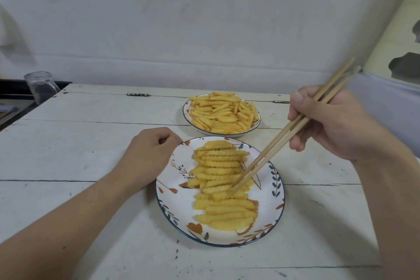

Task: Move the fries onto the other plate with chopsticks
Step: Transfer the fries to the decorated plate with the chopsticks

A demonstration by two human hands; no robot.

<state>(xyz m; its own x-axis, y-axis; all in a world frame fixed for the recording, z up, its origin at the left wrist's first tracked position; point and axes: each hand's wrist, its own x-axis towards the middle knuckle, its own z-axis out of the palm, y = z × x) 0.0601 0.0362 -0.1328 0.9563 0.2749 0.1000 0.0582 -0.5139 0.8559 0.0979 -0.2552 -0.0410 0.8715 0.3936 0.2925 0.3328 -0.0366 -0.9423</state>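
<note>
A near plate [273, 191] with a leaf pattern holds a row of crinkle-cut fries [221, 179] stacked crosswise. Behind it a far plate [186, 109] is heaped with more crinkle-cut fries [223, 112]. My right hand [334, 125] grips a pair of wooden chopsticks [281, 138]; their tips reach down into the near plate's fries around the middle of the row. My left hand [148, 157] rests on the table at the near plate's left rim, fingers curled, the fingertips touching the rim's upper left edge.
The plates sit on a white painted plank table [79, 148] with hinges at its far seam. A clear glass mug [41, 86] stands off the table's far left corner. A white wall rises behind; a pale surface lies at the right.
</note>
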